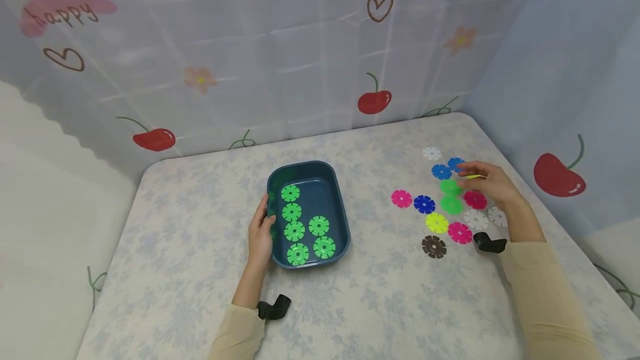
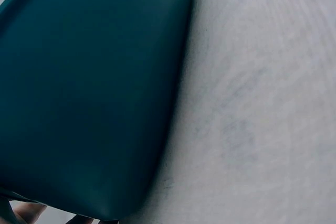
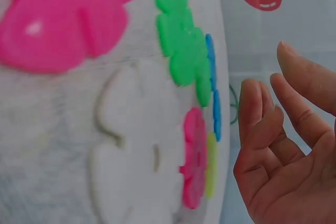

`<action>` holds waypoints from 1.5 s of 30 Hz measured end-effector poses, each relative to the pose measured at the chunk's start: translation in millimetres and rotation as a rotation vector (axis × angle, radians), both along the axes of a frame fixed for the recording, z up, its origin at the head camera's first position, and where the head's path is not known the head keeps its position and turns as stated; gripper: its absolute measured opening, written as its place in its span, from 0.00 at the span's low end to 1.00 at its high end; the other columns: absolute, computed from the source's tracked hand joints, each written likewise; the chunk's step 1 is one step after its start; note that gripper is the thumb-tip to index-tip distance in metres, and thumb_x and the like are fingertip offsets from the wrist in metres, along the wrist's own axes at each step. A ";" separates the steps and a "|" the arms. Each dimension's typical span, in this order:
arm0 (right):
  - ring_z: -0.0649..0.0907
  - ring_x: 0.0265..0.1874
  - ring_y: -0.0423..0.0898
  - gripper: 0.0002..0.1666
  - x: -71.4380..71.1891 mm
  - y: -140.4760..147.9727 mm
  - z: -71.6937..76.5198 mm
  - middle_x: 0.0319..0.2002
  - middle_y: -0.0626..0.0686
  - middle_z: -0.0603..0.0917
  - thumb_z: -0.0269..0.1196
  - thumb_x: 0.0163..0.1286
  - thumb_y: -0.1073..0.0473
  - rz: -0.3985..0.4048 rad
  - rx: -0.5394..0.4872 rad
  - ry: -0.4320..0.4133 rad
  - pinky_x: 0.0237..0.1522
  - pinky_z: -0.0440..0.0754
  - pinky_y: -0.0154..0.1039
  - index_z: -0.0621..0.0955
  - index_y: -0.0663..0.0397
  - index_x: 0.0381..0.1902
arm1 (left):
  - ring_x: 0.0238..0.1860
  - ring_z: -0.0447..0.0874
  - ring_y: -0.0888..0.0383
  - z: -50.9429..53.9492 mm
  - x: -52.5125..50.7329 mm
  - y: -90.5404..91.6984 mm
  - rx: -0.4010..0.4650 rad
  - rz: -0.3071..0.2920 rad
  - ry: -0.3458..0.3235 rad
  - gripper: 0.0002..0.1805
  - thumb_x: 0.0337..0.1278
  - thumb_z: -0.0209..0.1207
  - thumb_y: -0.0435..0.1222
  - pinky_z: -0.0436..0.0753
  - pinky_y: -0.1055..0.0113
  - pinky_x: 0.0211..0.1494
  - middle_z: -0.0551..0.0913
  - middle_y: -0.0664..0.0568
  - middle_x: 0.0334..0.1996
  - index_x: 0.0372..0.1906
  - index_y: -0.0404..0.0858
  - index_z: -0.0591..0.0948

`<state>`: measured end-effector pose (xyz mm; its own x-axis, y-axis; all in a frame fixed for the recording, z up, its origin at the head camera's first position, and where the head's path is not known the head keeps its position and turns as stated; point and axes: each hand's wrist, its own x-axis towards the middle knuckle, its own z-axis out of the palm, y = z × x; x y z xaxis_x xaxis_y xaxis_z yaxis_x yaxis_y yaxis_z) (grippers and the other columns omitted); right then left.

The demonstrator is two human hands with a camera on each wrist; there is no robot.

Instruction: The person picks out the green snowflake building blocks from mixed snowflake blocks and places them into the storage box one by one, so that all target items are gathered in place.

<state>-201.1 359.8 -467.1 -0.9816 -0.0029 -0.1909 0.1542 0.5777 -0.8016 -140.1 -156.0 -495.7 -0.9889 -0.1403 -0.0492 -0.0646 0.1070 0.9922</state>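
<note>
My left hand (image 1: 261, 233) grips the left wall of a dark blue plastic tray (image 1: 344, 221), thumb over the rim. Several green notched discs (image 1: 294, 231) lie inside the tray. In the left wrist view, the tray's outer wall (image 2: 89, 93) hides most of that hand. Over on the right, my right hand (image 1: 492, 182) hovers above the loose discs with loosely bent fingers and nothing between them. Nearest to it are two green discs (image 1: 451, 204), a blue disc (image 1: 455, 164), a pink disc (image 1: 475, 199) and a partly hidden yellow one. Its bent fingers (image 3: 262, 129) also show in the right wrist view.
Around the right hand lie more discs: white (image 1: 432, 153), pink (image 1: 401, 199), dark blue (image 1: 424, 204), yellow (image 1: 436, 223) and brown (image 1: 434, 246). A patterned cloth covers the table (image 1: 200, 226). Printed curtains (image 1: 300, 60) hang along its back and right edges.
</note>
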 end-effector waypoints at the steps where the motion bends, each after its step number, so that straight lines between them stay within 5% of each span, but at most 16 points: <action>1: 0.75 0.40 0.29 0.35 -0.6 0.8 -3.1 0.62 0.67 0.72 0.63 0.69 0.53 -0.001 0.010 -0.004 0.40 0.79 0.24 0.67 0.62 0.69 | 0.78 0.47 0.49 0.0 0.3 -0.4 0.001 -0.003 0.003 0.30 0.73 0.42 0.32 0.53 0.48 0.77 0.53 0.52 0.78 0.77 0.49 0.58; 11: 0.74 0.38 0.24 0.35 2.0 5.0 -21.0 0.62 0.70 0.73 0.66 0.66 0.57 0.064 0.028 0.019 0.40 0.78 0.21 0.70 0.65 0.67 | 0.79 0.46 0.50 -0.2 0.9 -0.5 -0.002 -0.010 0.006 0.30 0.73 0.41 0.32 0.52 0.48 0.78 0.52 0.53 0.78 0.77 0.47 0.57; 23: 0.74 0.52 0.58 0.34 0.1 2.7 -32.7 0.58 0.67 0.75 0.68 0.64 0.58 0.051 0.166 0.039 0.35 0.73 0.18 0.72 0.65 0.65 | 0.78 0.47 0.50 -1.9 0.3 -1.5 0.014 -0.006 0.008 0.30 0.73 0.41 0.32 0.52 0.49 0.78 0.53 0.54 0.78 0.77 0.50 0.58; 37: 0.72 0.45 0.56 0.33 -5.1 -4.8 -20.1 0.48 0.67 0.74 0.67 0.62 0.63 0.099 0.199 0.011 0.35 0.73 0.24 0.71 0.73 0.62 | 0.78 0.47 0.49 -0.6 0.5 -0.2 0.017 -0.004 0.017 0.30 0.73 0.41 0.31 0.53 0.47 0.77 0.54 0.52 0.78 0.77 0.46 0.58; 45: 0.72 0.45 0.59 0.32 -6.7 -5.5 -22.7 0.50 0.70 0.73 0.68 0.61 0.64 0.104 0.201 0.040 0.42 0.73 0.38 0.69 0.71 0.60 | 0.78 0.47 0.49 1.1 1.3 1.1 0.011 0.001 0.009 0.30 0.73 0.42 0.32 0.53 0.47 0.77 0.53 0.52 0.78 0.77 0.49 0.58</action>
<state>-207.8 354.2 -489.7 -0.9848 -0.0699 -0.1587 0.0561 0.7374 -0.6731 -138.7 -154.9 -494.6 -0.9892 -0.1408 -0.0416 -0.0554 0.0957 0.9939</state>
